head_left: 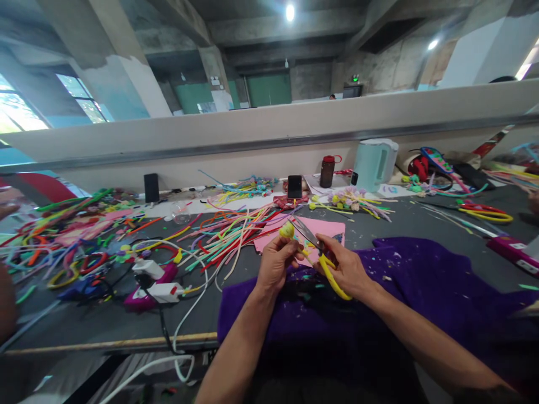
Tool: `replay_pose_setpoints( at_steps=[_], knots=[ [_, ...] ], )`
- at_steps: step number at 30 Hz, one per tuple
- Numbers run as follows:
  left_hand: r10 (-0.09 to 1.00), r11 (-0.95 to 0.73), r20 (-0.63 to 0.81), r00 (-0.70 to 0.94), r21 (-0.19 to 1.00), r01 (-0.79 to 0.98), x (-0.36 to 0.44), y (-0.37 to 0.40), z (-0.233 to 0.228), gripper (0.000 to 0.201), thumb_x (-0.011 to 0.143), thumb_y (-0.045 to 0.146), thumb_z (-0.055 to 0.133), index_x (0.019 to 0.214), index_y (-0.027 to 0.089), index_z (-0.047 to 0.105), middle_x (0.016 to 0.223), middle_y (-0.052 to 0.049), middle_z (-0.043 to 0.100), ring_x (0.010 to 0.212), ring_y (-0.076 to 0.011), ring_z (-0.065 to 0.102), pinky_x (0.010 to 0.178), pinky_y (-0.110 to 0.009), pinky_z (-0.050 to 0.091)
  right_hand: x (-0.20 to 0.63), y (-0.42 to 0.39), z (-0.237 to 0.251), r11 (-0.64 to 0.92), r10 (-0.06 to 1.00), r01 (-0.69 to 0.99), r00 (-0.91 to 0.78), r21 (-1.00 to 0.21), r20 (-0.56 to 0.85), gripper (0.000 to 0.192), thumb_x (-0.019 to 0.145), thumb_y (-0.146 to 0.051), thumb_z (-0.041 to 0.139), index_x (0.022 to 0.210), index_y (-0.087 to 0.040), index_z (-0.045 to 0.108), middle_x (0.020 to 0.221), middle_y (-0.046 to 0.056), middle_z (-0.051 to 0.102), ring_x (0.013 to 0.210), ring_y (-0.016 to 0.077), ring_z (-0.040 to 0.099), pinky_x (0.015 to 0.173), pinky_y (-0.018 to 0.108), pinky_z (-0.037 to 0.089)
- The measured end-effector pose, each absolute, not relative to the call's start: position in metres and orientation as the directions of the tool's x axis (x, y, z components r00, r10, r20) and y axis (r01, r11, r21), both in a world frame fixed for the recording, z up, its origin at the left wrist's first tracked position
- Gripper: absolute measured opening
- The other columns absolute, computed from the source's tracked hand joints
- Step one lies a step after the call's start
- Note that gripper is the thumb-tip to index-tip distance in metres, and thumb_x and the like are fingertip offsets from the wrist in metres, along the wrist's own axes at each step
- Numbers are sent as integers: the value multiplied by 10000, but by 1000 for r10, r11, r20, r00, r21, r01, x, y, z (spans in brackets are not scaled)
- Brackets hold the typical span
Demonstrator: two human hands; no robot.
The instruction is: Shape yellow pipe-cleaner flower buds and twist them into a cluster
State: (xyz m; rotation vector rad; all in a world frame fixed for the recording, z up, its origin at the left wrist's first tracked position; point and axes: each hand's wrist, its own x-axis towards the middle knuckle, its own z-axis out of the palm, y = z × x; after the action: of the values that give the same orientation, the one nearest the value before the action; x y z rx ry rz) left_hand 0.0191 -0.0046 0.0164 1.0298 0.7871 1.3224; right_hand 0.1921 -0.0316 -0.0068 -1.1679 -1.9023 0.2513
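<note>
The right hand [347, 272] covered most of the yellow scissor handles [332, 278]. The small yellow piece [287, 230] in the left hand [275, 261] was too tiny to identify. A blurred hand [6, 306] was cut off by the left edge.

Both forearms reaching forward, left hand [275, 259] pinching, right hand [345, 270] fingers curled closed

Left hand [275, 260] pinches yellow pompom [287, 230]; right hand [346, 270] holds yellow-handled scissors [315, 247] at it
</note>
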Motion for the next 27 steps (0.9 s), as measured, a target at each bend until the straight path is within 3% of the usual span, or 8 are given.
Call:
replay_pose_setpoints(
  at_steps=[18,27],
  knots=[
    [984,-41,98,145,934,-356,22,-4,12,207,647,275,704,737,134,582,613,28,596,427,-53,534,343,-127,373,189,-33,-10,580,768,644,-229,-498,598,554,754,-253,593,1273,-215,402,945,34,602,676,132,560,641,250,441],
    [988,-6,66,139,919,-395,22,-4,12,232,629,273,710,734,131,558,654,4,625,457,-64,561,350,-124,384,188,-34,-5,537,792,677,-200,-503,577,546,772,-335,576,1271,-204,398,972,47,599,703,144,567,651,265,448]
  ],
)
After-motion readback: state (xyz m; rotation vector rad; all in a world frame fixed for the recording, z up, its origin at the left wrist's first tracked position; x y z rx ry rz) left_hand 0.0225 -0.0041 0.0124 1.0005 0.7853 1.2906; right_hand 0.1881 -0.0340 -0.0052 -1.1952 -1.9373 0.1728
